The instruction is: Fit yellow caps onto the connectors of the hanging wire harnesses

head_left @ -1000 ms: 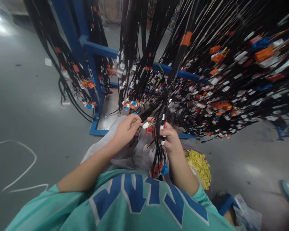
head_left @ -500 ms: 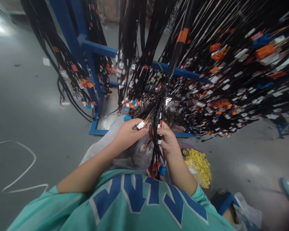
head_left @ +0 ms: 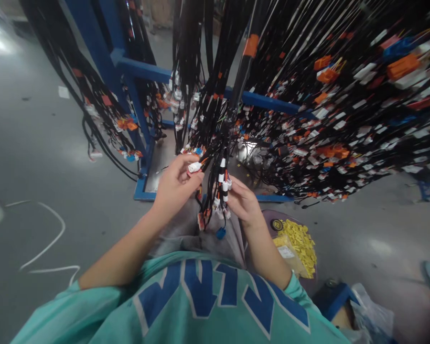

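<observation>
My left hand (head_left: 177,186) is closed on a white connector (head_left: 194,166) with orange wires, its thumb and fingers pinched together. To its right hangs a black wire harness (head_left: 232,107) with an orange tape band, its lower end splitting into several branches. My right hand (head_left: 242,199) is beside these branches, fingertips at a white connector (head_left: 227,185); whether it grips it is hard to tell. A blue connector (head_left: 220,233) dangles at the lowest end, in front of my lap.
A blue metal frame (head_left: 146,71) stands ahead, with bundles of black harnesses hanging at left and a dense mass (head_left: 308,138) at right. Yellow parts (head_left: 301,243) lie on a round seat at my right. A white cable (head_left: 53,239) lies on the floor.
My left hand has moved left and up with the white connector. The hanging harness has shifted left, and my right hand's fingers have loosened from its branches.
</observation>
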A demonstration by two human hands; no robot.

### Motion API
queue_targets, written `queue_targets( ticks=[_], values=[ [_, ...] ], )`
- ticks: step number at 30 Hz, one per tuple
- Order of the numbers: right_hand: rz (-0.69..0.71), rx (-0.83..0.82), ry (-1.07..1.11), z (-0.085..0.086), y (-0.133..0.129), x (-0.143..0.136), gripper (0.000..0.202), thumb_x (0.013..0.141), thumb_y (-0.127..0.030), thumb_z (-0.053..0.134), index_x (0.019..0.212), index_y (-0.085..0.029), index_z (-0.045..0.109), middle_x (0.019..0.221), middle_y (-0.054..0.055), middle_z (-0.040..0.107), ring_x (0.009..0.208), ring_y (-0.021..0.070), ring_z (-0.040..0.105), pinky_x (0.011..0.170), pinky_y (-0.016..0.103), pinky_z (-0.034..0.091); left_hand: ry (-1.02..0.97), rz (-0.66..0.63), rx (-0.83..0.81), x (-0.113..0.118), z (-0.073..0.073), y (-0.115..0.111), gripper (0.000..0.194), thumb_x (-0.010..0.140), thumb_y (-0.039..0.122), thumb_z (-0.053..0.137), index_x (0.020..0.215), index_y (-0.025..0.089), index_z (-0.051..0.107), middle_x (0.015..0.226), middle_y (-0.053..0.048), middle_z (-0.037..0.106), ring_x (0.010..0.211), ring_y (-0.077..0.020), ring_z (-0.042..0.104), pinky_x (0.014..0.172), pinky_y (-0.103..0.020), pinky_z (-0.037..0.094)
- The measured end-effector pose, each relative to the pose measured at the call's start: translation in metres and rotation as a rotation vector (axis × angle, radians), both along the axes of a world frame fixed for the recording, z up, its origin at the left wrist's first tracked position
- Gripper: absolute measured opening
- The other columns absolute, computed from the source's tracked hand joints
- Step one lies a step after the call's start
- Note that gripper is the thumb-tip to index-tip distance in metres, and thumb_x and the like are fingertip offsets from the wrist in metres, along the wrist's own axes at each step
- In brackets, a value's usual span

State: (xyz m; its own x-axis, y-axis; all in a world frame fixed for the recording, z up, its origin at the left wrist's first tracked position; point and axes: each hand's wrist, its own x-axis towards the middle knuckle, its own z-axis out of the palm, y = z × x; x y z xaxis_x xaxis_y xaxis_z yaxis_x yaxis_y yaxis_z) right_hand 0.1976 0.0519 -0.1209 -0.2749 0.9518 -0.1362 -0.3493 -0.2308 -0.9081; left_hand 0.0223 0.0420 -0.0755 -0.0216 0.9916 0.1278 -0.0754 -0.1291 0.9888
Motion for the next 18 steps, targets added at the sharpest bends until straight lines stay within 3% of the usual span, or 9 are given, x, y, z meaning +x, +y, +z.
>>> queue_targets(
  ticks=[5, 10, 14, 18],
  values=[
    [-0.024, -0.021, -0.042, -0.004, 0.002, 0.002, 0.038, 0.066, -0.039, 0.062, 0.099, -0.021, 0.057, 0.097, 0.003, 0.064, 0.088, 0.0178, 0.059, 0.080, 0.031, 0.047, -0.118, -0.144, -0.002, 0.000, -0.003, 0.006, 0.030, 0.063, 0.027, 0.066, 0.089, 0.016, 0.059, 0.081, -0.003, 0.062, 0.071, -0.0134, 0.058, 0.061, -0.026, 0.047],
    [-0.144, -0.062, -0.143, -0.020, 0.002, 0.002, 0.040, 0.071, -0.049, 0.055, 0.098, -0.019, 0.056, 0.100, 0.006, 0.063, 0.089, 0.0178, 0.060, 0.075, 0.030, 0.048, -0.200, -0.232, -0.001, 0.001, -0.006, 0.012, 0.036, 0.060, 0.024, 0.070, 0.094, 0.016, 0.060, 0.083, -0.003, 0.063, 0.074, -0.0141, 0.059, 0.066, -0.027, 0.048],
    [-0.290, -0.014, -0.206, -0.029, -0.004, 0.014, 0.030, 0.075, -0.044, 0.053, 0.097, -0.024, 0.057, 0.101, 0.004, 0.062, 0.094, 0.0158, 0.058, 0.081, 0.029, 0.046, -0.033, -0.234, 0.112, -0.003, -0.007, 0.021, 0.036, 0.063, 0.030, 0.068, 0.097, 0.018, 0.063, 0.088, -0.005, 0.063, 0.080, -0.0166, 0.059, 0.071, -0.030, 0.048],
    [-0.577, -0.007, -0.253, -0.035, -0.018, 0.061, 0.020, 0.075, -0.039, 0.055, 0.090, -0.026, 0.060, 0.097, 0.004, 0.061, 0.086, 0.0138, 0.059, 0.078, 0.027, 0.046, 0.177, -0.239, 0.336, -0.005, -0.008, 0.035, 0.032, 0.067, 0.038, 0.066, 0.094, 0.021, 0.066, 0.102, -0.006, 0.060, 0.097, -0.0199, 0.055, 0.087, -0.035, 0.041]
  ],
)
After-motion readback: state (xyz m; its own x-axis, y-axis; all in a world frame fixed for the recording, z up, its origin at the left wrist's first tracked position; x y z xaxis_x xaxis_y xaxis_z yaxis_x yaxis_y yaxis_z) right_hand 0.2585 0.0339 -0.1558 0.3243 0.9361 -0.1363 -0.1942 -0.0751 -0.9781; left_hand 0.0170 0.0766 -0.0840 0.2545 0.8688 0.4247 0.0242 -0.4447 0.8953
